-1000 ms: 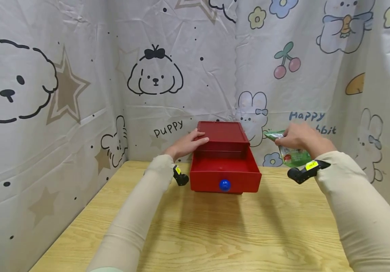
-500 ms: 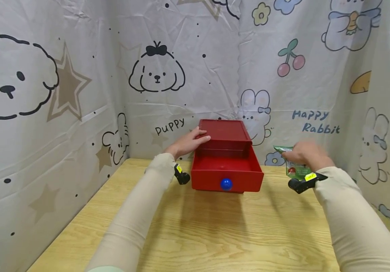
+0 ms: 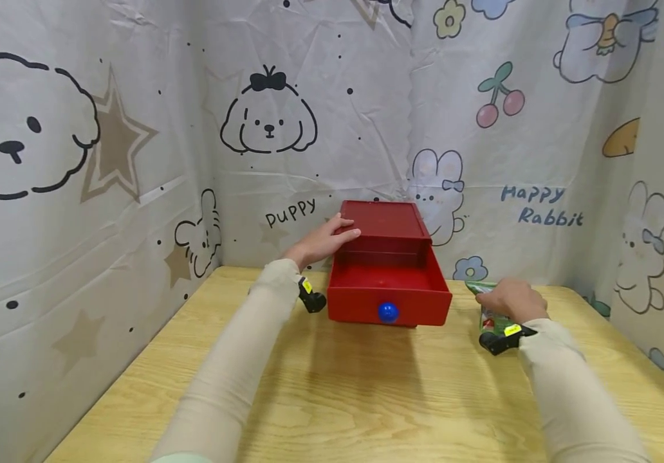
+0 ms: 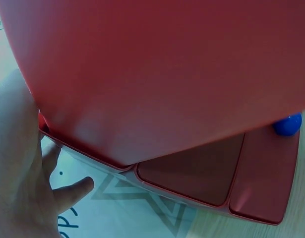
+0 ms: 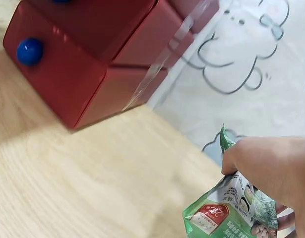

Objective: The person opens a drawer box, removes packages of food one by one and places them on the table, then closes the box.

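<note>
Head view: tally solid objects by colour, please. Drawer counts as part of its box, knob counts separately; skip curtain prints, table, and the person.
Red: 1 (drawer box)
Blue: 1 (knob)
Green: 1 (packet)
Black: 2 (wrist cameras)
Total: 5

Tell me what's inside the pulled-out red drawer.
Inside the drawer, only its own bare red surfaces show; no object is visible. Its front panel hides the strip just behind it, and the chest covers any part farther back.
</note>
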Tool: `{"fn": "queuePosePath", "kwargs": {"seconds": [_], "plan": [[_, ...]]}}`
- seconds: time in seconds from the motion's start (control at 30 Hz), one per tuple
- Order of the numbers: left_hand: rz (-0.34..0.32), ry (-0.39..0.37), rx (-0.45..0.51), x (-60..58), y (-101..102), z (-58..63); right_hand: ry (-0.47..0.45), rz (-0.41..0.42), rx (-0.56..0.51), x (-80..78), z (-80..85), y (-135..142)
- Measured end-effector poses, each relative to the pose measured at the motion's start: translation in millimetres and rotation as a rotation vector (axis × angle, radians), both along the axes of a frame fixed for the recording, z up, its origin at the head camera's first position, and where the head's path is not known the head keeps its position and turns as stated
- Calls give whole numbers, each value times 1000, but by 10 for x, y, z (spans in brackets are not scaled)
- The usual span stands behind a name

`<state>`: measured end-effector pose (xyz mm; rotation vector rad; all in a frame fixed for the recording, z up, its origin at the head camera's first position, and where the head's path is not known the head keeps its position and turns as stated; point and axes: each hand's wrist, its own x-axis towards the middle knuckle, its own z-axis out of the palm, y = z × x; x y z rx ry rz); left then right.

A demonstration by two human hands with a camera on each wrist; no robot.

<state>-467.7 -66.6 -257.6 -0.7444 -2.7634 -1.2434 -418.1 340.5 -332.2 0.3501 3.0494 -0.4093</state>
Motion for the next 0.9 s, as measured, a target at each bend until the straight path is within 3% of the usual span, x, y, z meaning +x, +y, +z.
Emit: {"fn": "queuePosePath", "kwargs": {"seconds": [0.2, 0.37, 0.57, 0.73, 0.9], "plan": [[7, -7, -7, 19, -7, 11, 23, 35, 19, -10, -363, -18], [-8, 13, 0, 19, 30, 50, 91, -8, 76, -82, -588, -29], [9, 17, 11, -10, 3, 60, 138, -43, 113, -167, -640, -90], [6, 15, 14, -6, -6, 50, 78, -70, 86, -170, -626, -136], [7, 3, 8, -2, -11, 14, 14, -41, 78, -166, -651, -158]]}}
